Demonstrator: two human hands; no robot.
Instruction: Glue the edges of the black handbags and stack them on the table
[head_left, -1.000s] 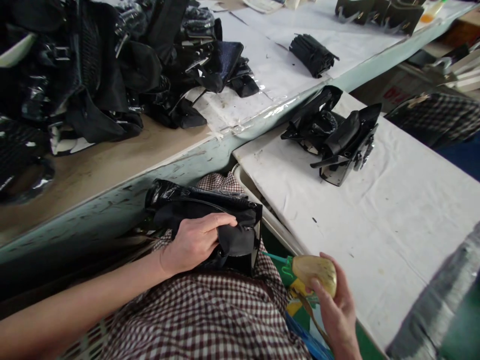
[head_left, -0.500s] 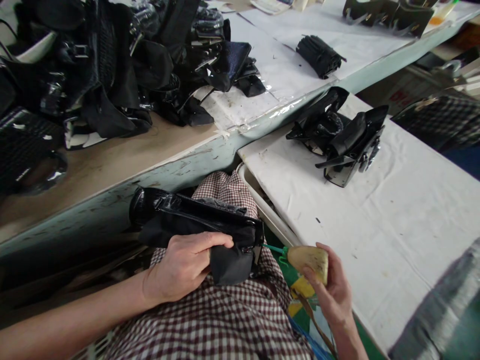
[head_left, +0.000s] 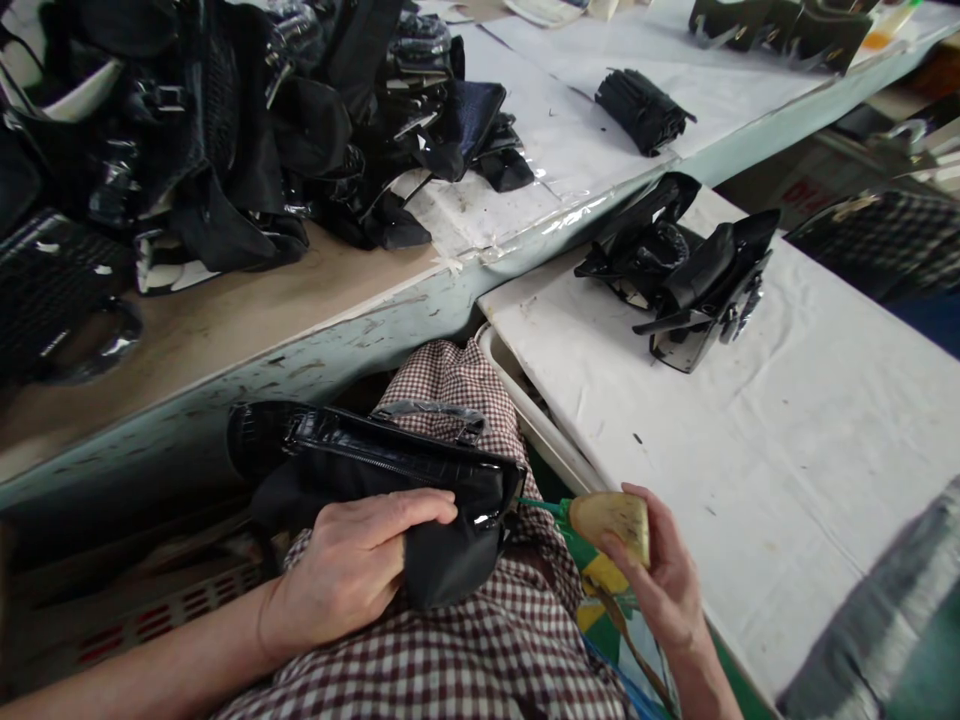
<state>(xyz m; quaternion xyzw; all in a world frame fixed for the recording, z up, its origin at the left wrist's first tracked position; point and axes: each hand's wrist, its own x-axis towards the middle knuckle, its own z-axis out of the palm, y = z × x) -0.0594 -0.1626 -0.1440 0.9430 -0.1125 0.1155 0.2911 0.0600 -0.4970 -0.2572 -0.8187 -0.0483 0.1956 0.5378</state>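
A black handbag [head_left: 360, 455] with a zipper, a shiny crocodile-pattern trim and a plastic-wrapped handle lies across my lap. My left hand [head_left: 352, 560] is closed on its near side, the index finger stretched along the black fabric. In my right hand [head_left: 667, 570] is a yellowish squeeze bottle [head_left: 609, 522] with a thin green nozzle. The nozzle points left, its tip at the bag's right end; whether it touches the bag I cannot tell. The fingers behind the bottle are partly hidden.
Black bag parts [head_left: 225, 140] are heaped on the long bench at left. Another black bag piece [head_left: 697, 270] sits on the white side table [head_left: 817, 420]. A bundle of black strips [head_left: 643, 108] lies farther back. A red basket [head_left: 150, 625] is low at left.
The bag has shifted slightly left and downward and turned a little, showing more of its handle. My left hand moved with it. My right hand and the bottle moved slightly left.
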